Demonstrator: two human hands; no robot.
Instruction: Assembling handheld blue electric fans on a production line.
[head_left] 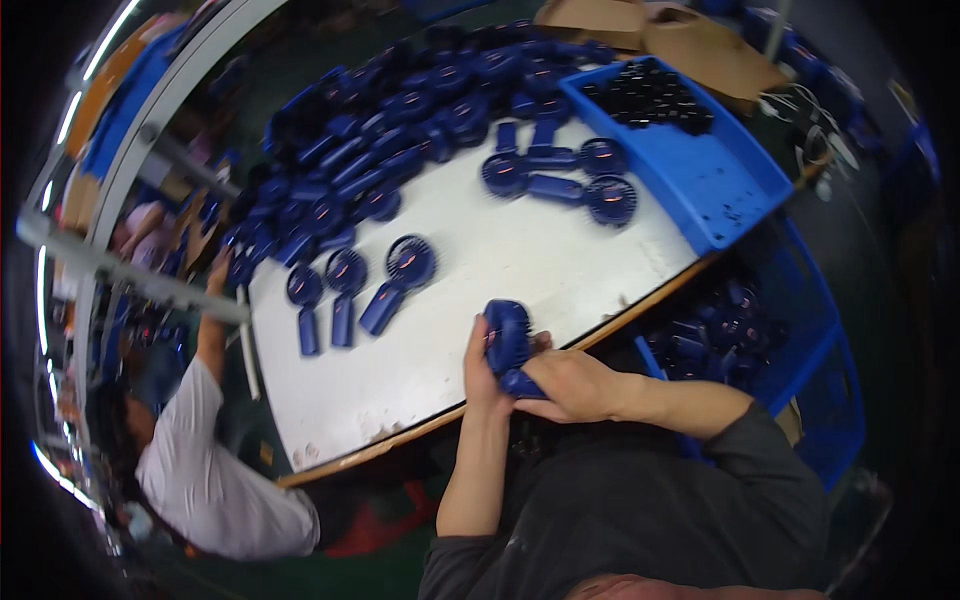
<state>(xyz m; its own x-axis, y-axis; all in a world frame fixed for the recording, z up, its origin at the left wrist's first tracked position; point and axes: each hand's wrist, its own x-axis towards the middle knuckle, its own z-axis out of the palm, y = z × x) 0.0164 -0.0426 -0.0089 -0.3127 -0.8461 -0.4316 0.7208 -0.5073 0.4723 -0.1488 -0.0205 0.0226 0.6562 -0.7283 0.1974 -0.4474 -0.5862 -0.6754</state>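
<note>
Both hands work on one dark blue handheld fan (507, 340) at the near edge of the white surface (520, 250) — the left hand (478, 375) is wrapped round its head, the right hand (565, 385) clamped on its handle. Three fans (350, 290) lie in a row nearby (seemingly finished). A big heap of fans (400, 120) at the far edge looks still unhandled — most work remains.

White worktable (520, 260), heaped dark blue handheld fans (380, 150), blue tray (700, 170) at far corner
</note>
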